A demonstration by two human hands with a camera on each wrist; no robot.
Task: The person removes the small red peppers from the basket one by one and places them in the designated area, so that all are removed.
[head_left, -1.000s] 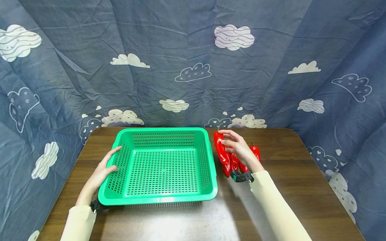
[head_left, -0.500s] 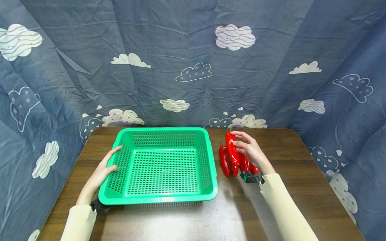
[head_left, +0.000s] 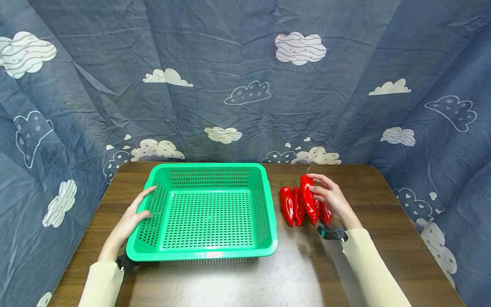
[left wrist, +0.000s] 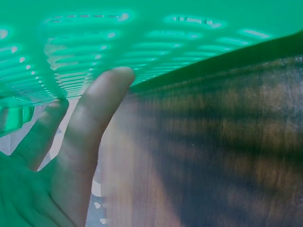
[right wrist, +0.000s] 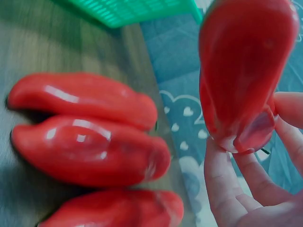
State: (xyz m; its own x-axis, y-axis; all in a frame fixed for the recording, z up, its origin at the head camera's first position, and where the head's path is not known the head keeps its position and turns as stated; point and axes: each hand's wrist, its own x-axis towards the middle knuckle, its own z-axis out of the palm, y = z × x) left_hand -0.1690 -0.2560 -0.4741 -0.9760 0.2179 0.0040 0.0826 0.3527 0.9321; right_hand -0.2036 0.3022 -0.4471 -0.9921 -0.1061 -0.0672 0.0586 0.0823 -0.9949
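Note:
In the head view my left hand (head_left: 125,227) grips the left rim of a green plastic basket (head_left: 201,255), thumb and a finger over the rim. In the left wrist view its fingers (left wrist: 90,123) lie against the basket's slotted wall (left wrist: 199,42). My right hand (head_left: 335,202) pinches a glossy red pepper (head_left: 307,198) near its stem end. That pepper is raised in front of the other red peppers (head_left: 286,206), which lie side by side right of the basket. In the right wrist view the held pepper (right wrist: 244,71) points toward the camera.
The wooden table (head_left: 226,283) carries the basket and peppers. A dark blue cloth (head_left: 245,145) with cloud prints hangs behind it and along both sides. The basket's right wall (head_left: 268,209) stands close to the leftmost pepper.
My right hand has moved right and a little nearer with the held pepper, uncovering peppers on the table at the left of the row. The left hand and basket have stayed in place.

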